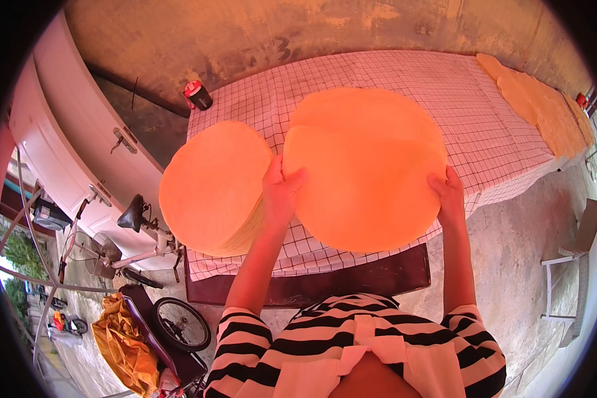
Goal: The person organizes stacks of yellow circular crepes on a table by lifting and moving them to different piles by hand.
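My left hand (284, 189) and my right hand (450, 189) pinch opposite edges of a large, thin round flatbread (368, 192), orange-tinted in this light. Behind its upper edge shows another rounded layer (368, 106); I cannot tell whether that is a second flatbread or part of the same one. Close by my left hand, a thick stack of round flatbreads (212, 186) rests on the checked tablecloth (298, 249). Both thumbs lie on top of the held flatbread, and the fingers under it are mostly hidden.
More flatbreads (530, 99) lie overlapping at the table's far right end. A dark cup with a red lid (198, 95) stands at the far left corner. Left of the table are white doors (79, 113), a bicycle (146, 242) and a cart with orange cloth (123, 338).
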Demonstrator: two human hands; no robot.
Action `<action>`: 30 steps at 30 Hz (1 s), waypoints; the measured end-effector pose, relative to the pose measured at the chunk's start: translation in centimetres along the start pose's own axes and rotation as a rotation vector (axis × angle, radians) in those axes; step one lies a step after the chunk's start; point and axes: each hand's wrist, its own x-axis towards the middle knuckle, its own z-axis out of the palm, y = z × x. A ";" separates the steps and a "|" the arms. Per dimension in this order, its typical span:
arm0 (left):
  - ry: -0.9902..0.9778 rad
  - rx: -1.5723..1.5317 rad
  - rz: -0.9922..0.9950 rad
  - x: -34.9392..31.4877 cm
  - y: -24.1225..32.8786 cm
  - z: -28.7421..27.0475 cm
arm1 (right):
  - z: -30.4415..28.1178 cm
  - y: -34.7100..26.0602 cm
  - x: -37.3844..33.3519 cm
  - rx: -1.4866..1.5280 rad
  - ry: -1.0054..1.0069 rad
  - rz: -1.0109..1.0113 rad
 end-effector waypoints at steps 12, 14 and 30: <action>0.356 0.057 0.442 -0.1 13.4 -20.9 | 26.0 3.2 6.1 0.187 -0.397 -0.001; 0.473 0.009 0.322 -1.4 10.4 -25.5 | 28.4 7.8 7.2 0.162 -0.353 0.126; 0.853 -0.024 -0.036 -4.4 -1.2 -32.2 | 28.8 18.0 9.1 -0.612 -0.411 0.248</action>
